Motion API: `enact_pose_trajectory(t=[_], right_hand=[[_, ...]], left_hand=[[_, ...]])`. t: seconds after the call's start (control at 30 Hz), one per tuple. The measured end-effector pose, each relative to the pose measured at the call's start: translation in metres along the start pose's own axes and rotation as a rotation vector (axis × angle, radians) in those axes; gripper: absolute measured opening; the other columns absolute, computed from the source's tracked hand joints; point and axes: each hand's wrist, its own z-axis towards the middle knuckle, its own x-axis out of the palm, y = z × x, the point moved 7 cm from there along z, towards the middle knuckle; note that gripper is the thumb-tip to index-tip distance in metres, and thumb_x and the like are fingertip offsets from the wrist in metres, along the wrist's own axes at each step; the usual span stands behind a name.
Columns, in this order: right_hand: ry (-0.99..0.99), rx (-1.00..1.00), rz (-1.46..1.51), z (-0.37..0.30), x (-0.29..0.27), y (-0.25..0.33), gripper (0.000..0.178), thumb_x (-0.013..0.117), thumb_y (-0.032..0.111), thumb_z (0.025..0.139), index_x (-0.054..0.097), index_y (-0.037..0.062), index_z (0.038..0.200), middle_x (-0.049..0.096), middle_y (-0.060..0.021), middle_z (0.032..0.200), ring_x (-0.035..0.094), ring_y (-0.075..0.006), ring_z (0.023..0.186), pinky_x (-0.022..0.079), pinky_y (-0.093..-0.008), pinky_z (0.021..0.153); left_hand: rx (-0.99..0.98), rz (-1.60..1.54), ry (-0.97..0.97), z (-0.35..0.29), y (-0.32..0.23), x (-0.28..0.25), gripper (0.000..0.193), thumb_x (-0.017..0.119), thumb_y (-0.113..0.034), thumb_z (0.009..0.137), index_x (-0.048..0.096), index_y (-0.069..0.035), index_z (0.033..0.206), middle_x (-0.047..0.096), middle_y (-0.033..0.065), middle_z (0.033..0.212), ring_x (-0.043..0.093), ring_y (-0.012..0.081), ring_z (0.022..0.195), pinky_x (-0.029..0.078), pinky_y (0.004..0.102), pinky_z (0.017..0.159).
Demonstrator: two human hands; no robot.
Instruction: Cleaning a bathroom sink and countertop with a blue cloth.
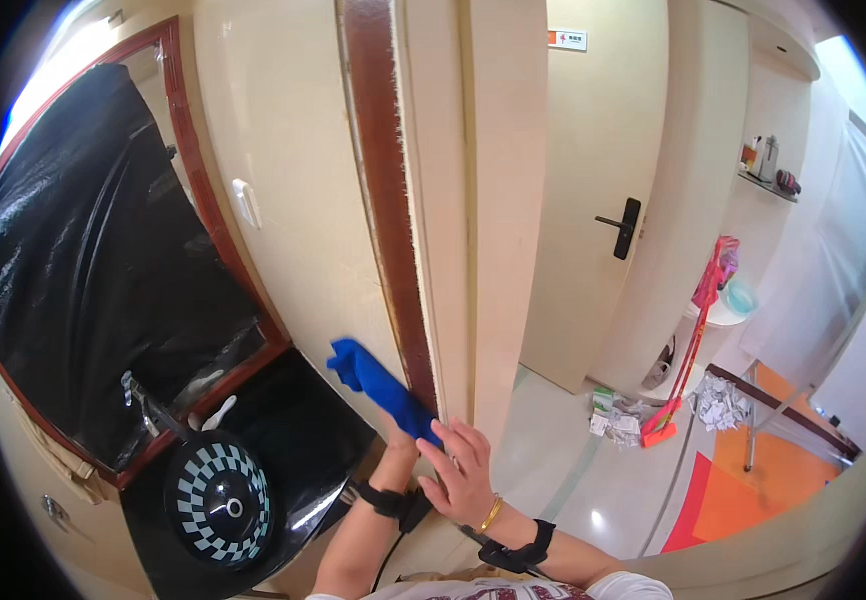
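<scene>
A bright blue cloth point(378, 382) is pressed against the dark brown strip point(381, 150) of the upright frame. My left hand point(399, 434) holds the cloth, which covers most of its fingers. Just to the right, my right hand point(463, 482) is open with its fingers spread, close to the lower end of the cloth and the pale trim point(448, 230). I cannot tell whether its fingertips touch the trim. A gold bangle point(492, 513) circles my right wrist, and dark straps sit on both forearms.
A black pan with a checkered ring point(221, 500) lies on a glossy black surface point(298, 415) at left. Black plastic sheeting point(93, 250) fills a red-brown frame. At right are a cream door point(603, 130), a red broom point(691, 350), litter point(621, 418) and an orange sheet point(743, 490).
</scene>
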Motion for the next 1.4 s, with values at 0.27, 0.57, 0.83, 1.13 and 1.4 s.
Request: enact_pose_trajectory(t=[0.27,0.57,0.83,1.13,1.4], right_hand=[[0.047,-0.138,0.133,-0.009,0.015,0.018,0.039,0.056,0.015,0.076,0.051,0.0065,0.113,0.045,-0.0115,0.122,0.043,-0.0274,0.113,0.034,-0.0408,0.092],[0.031,-0.159,0.352,0.08,0.038,0.044,0.05,0.045,0.026,0.085,0.036,-0.0025,0.125,0.03,-0.0256,0.131,0.031,-0.0377,0.121,0.026,-0.0432,0.099],[0.153,0.202,0.27,0.058,0.124,0.006,0.058,0.036,0.036,0.089,0.028,-0.0058,0.129,0.026,-0.0253,0.134,0.028,-0.0369,0.124,0.023,-0.039,0.101],[0.134,0.097,0.142,0.132,0.163,0.014,0.059,0.035,0.037,0.089,0.027,-0.0056,0.13,0.02,-0.0261,0.136,0.023,-0.0374,0.126,0.02,-0.039,0.102],[-0.058,0.031,0.048,0.182,0.181,0.031,0.058,0.036,0.038,0.089,0.034,-0.0054,0.127,0.021,-0.0271,0.135,0.024,-0.0382,0.126,0.022,-0.0397,0.1]], left_hand=[[0.382,0.366,-0.08,-0.01,-0.087,-0.017,0.03,0.044,-0.018,0.083,0.047,0.002,0.106,0.048,0.0195,0.103,0.044,0.0353,0.099,0.034,0.043,0.086],[0.572,0.204,-0.099,0.115,-0.169,-0.053,0.052,0.041,-0.02,0.081,0.031,0.006,0.125,0.023,0.0257,0.131,0.017,0.0444,0.123,0.011,0.0483,0.102],[0.309,0.119,-0.2,0.12,-0.075,-0.071,0.057,0.045,-0.021,0.077,0.03,0.006,0.124,0.028,0.0273,0.128,0.021,0.0448,0.121,0.014,0.0488,0.101],[0.313,0.059,-0.134,0.165,-0.07,-0.103,0.066,0.047,-0.029,0.076,0.025,0.008,0.127,0.022,0.0285,0.131,0.014,0.0441,0.124,0.006,0.0505,0.104],[0.555,0.106,-0.222,0.216,-0.113,-0.131,0.056,0.051,-0.017,0.066,0.038,0.013,0.112,0.034,0.0338,0.117,0.027,0.0489,0.113,0.014,0.0543,0.101]])
